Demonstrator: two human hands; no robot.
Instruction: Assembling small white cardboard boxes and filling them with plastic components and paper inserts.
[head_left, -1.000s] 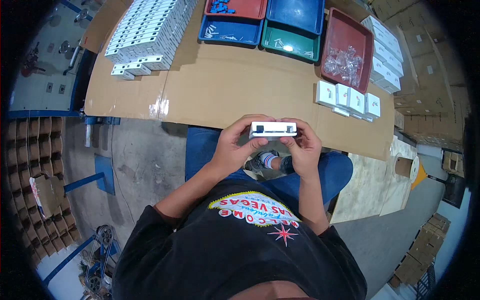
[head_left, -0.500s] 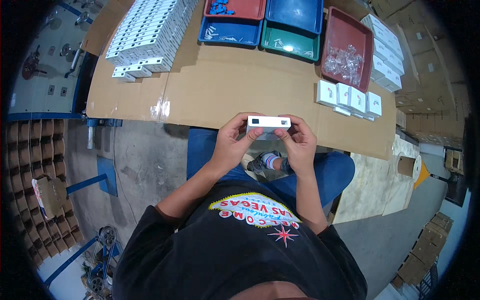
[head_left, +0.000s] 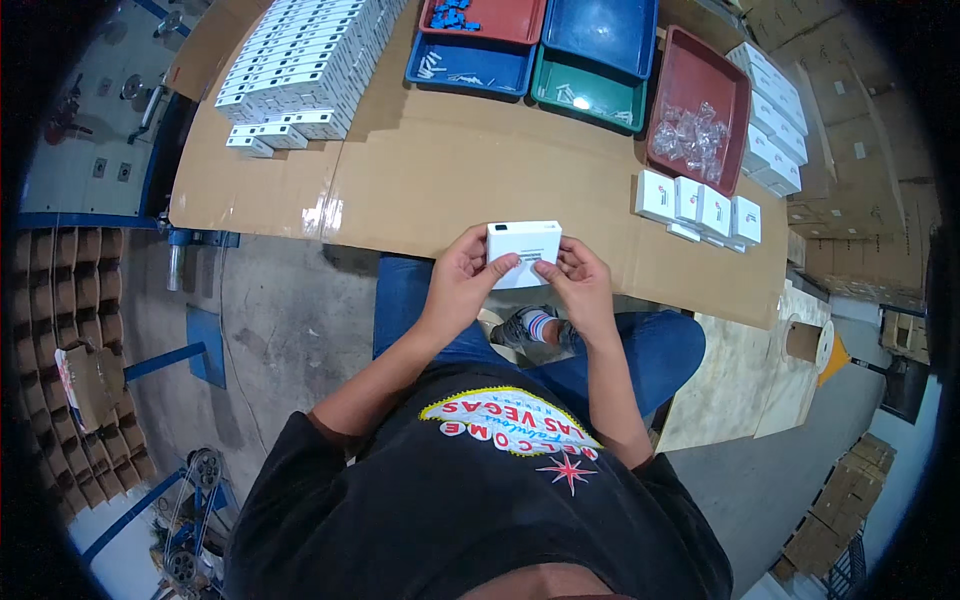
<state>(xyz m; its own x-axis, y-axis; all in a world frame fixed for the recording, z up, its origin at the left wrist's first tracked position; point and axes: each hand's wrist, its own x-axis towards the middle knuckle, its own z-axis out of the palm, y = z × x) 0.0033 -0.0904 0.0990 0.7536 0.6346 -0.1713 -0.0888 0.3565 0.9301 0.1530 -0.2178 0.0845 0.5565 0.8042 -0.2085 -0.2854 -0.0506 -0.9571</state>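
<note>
One white box (head_left: 525, 240) is held up at the near edge of the worktop (head_left: 470, 170), between two hands. The left hand (head_left: 465, 285) pinches its left side, thumb on the printed face and fingers round the edge; the right hand (head_left: 583, 290) does the same on the right.

Five trays (head_left: 600, 35) sit on the far side: two red, two blue, one green. Blue bits (head_left: 452, 17) fill part of the left red one, too bunched to count. White pins (head_left: 430, 67) lie in the left blue one and the green one, clear pieces (head_left: 692, 135) in the right red one; no clean count there either.

Far left there's one huge stack (head_left: 300, 75) of boxes, at least two low ones at its near end. On the right, four boxes (head_left: 655, 195) make a top row with at least two underneath, plus one bigger pile (head_left: 775, 120) farther back.
</note>
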